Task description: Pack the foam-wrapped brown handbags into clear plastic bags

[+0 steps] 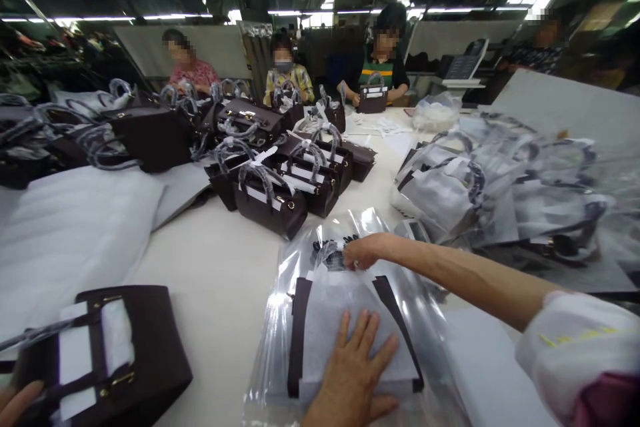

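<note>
A dark brown handbag [295, 337] lies before me, its front covered by white tissue paper [333, 303]. My left hand [350, 370] rests flat on the paper with its fingers spread. At the top of the bag, my right hand [364, 251] has its fingers curled at the plastic-wrapped handles [329, 254]; the exact grip is partly hidden. Clear plastic [273, 353] spreads under and around the bag. Left of it, another brown handbag [155, 340] carries white padding. Part of another hand [17, 403], apparently a co-worker's, shows beside that bag at the lower left edge.
Several brown handbags [270, 210] stand mid-table, with more piled at left. White foam sheets [85, 227] lie at left. Plastic-bagged handbags [440, 193] are heaped at right. Across the white table [220, 280] sit several people, one holding a handbag [373, 99].
</note>
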Tool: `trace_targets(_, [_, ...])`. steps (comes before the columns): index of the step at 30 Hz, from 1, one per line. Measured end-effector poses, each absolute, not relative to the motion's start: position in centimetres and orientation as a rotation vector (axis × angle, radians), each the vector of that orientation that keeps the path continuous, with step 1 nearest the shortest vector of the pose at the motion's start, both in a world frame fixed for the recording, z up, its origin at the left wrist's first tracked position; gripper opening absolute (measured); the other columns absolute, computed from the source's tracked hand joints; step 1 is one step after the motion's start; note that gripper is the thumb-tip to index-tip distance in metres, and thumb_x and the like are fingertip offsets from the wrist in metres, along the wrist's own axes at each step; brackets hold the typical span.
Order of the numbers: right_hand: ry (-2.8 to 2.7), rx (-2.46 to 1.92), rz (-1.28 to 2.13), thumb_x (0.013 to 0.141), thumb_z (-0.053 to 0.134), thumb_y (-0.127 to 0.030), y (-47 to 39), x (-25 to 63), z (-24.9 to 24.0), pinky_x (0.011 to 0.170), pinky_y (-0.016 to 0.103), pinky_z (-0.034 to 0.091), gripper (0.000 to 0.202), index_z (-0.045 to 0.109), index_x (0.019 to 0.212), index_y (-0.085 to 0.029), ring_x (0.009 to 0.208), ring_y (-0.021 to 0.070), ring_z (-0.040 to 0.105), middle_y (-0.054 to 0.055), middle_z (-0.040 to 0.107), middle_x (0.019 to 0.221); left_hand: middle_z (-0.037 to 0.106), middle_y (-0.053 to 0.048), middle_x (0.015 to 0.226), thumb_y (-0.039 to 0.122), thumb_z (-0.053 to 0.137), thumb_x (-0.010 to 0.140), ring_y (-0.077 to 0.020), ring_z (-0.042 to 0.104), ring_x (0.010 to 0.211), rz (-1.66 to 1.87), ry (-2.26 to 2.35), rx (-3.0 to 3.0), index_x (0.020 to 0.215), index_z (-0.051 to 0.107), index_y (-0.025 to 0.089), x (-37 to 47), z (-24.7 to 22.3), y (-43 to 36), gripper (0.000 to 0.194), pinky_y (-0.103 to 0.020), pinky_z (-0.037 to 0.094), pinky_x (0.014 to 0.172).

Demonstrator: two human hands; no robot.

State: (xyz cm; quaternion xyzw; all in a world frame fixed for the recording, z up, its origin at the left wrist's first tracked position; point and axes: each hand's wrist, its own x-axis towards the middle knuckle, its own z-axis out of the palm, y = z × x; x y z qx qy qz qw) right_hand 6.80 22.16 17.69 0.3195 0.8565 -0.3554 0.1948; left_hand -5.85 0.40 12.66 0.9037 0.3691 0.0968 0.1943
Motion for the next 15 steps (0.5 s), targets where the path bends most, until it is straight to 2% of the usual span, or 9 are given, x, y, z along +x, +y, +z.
trace_targets(3, [2.434,0.877,-1.015,0.049,0.06,0.007,22.8,7.6,17.9,0.053,0.019,0.034,0.025,0.061,0.052,-0.018,0.047,0.0069,0.039,-0.008,0.051,0.049,0.011,-0.008,0.148,0.061,0.049,0.075,-0.0289,0.008,0.135,0.291,1.024,2.523,0.138,0.008,0.034,-5.9,12.6,0.3,0.079,-0.061,0.012,0.106])
trace_targets(5, [2.492,0.839,-1.024,0.051,0.06,0.006,22.8,8.5,17.8,0.057,0.019,0.036,0.025,0.063,0.057,-0.018,0.052,0.0081,0.045,-0.007,0.055,0.054,0.011,-0.007,0.148,0.06,0.051,0.075,-0.029,0.008,0.135,0.304,1.027,2.516,0.138,0.008,0.034,-6.0,12.5,0.2,0.08,-0.061,0.011,0.106])
trace_targets(8, [2.631,0.822,-1.007,0.062,0.053,0.002,21.5,10.4,17.6,0.07,0.021,0.04,0.027,0.066,0.076,-0.017,0.07,0.0108,0.054,-0.001,0.064,0.079,0.01,-0.006,0.148,0.06,0.051,0.074,-0.0292,0.008,0.135,0.319,1.046,2.514,0.138,0.008,0.034,-6.0,12.3,0.1,0.081,-0.061,0.011,0.105])
trace_targets(10, [2.724,0.85,-0.974,0.07,0.046,-0.001,20.2,11.7,17.5,0.08,0.024,0.039,0.03,0.064,0.09,-0.015,0.085,0.0129,0.055,0.005,0.063,0.099,0.011,-0.007,0.148,0.061,0.05,0.074,-0.0293,0.009,0.135,0.331,1.049,2.534,0.138,0.009,0.033,-6.0,12.2,0.1,0.081,-0.06,0.012,0.105])
trace_targets(12, [2.828,0.827,-0.87,0.073,0.045,-0.003,19.0,12.6,17.4,0.088,0.03,0.036,0.031,0.061,0.097,-0.015,0.096,0.0161,0.052,0.008,0.059,0.109,0.013,-0.007,0.148,0.061,0.05,0.074,-0.0293,0.01,0.135,0.347,1.049,2.567,0.138,0.011,0.032,-5.9,12.1,0.0,0.081,-0.059,0.012,0.106])
trace_targets(15, [2.991,0.692,-0.582,0.07,0.054,-0.009,17.9,12.9,17.0,0.092,0.038,0.034,0.02,0.062,0.087,-0.017,0.096,0.0206,0.051,0.008,0.062,0.099,0.016,-0.009,0.147,0.061,0.05,0.074,-0.0296,0.012,0.135,0.365,1.072,2.623,0.138,0.015,0.03,-5.8,12.0,-0.1,0.08,-0.058,0.012,0.106])
